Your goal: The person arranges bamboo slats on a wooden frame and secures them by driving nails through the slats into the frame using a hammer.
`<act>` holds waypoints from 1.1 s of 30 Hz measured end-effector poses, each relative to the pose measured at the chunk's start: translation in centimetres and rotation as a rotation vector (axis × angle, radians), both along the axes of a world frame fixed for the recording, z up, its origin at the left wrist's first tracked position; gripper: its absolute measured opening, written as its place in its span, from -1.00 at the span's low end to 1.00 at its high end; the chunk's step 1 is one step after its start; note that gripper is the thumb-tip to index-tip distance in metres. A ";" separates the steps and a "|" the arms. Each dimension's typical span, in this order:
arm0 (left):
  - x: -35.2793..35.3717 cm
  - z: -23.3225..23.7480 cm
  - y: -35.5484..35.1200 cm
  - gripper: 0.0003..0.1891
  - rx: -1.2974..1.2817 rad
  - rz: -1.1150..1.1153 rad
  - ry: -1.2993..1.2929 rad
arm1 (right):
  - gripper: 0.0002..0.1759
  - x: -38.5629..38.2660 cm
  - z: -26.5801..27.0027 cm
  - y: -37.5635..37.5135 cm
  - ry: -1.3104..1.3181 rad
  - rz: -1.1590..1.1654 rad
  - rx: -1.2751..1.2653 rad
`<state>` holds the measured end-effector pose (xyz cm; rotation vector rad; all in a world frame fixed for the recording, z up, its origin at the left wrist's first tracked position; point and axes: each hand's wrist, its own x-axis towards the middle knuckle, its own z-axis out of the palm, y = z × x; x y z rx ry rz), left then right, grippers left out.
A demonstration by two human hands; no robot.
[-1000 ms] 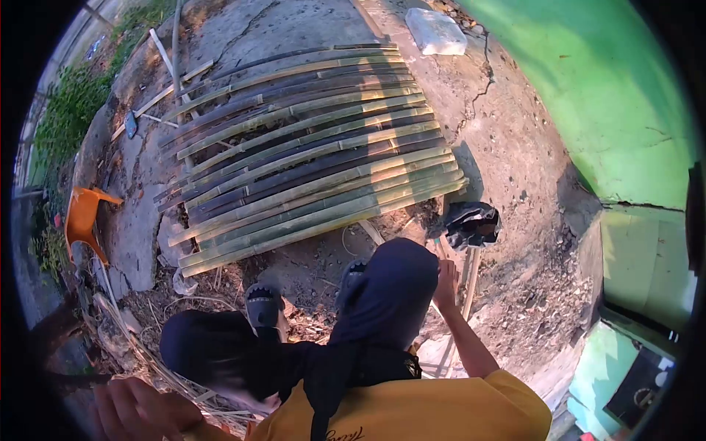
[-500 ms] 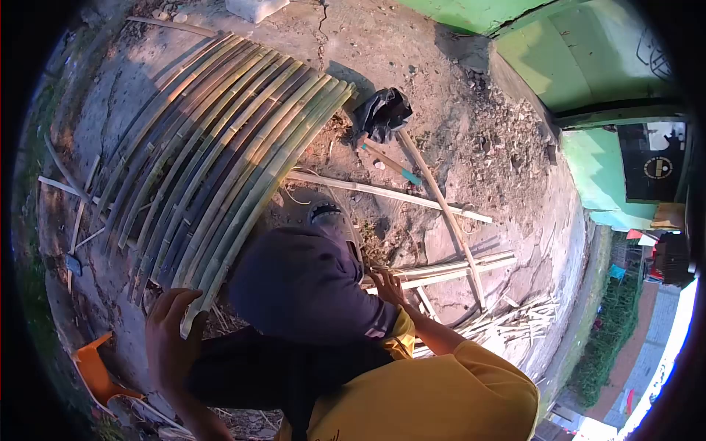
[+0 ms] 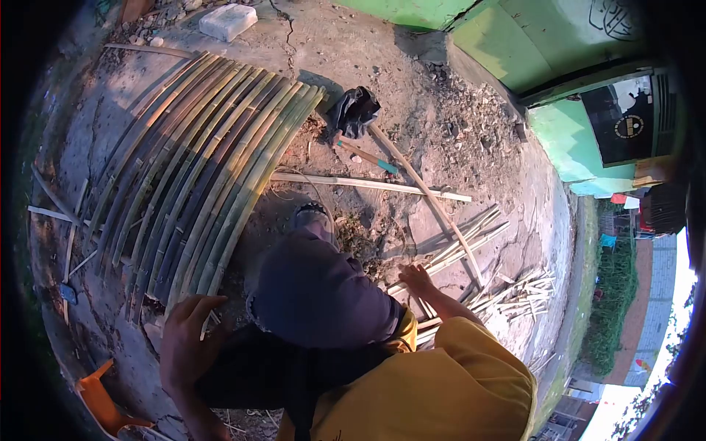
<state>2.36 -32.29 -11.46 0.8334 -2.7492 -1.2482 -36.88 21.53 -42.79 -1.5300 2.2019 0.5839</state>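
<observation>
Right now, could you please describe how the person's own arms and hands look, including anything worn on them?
Neither the left hand nor the right hand wears a glove, and no watch or band shows at the wrists. The right arm has a short yellow sleeve, with the forearm uncovered. The left arm's sleeve is out of view.

Right hand (image 3: 417, 279) lies on the bamboo strips (image 3: 471, 239), seemingly touching; left hand (image 3: 187, 342) beside the bamboo slats (image 3: 191, 169).

white block (image 3: 229, 20), blk bag (image 3: 354, 112), orange chair (image 3: 103, 406), green wall (image 3: 515, 44)
</observation>
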 end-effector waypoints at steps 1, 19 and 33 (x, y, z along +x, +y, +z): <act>0.3 -0.2 0.0 -0.61 0.003 0.000 0.009 | -0.75 -1.0 -0.6 3.3 0.128 -0.014 0.016; 14.2 -26.8 7.6 -0.38 0.904 1.322 0.028 | -0.70 -23.5 7.6 -45.7 -0.714 -0.612 -0.315; 11.8 -30.7 12.8 -0.24 1.023 1.862 0.631 | -0.56 -18.3 6.1 -62.9 -0.753 -0.130 0.425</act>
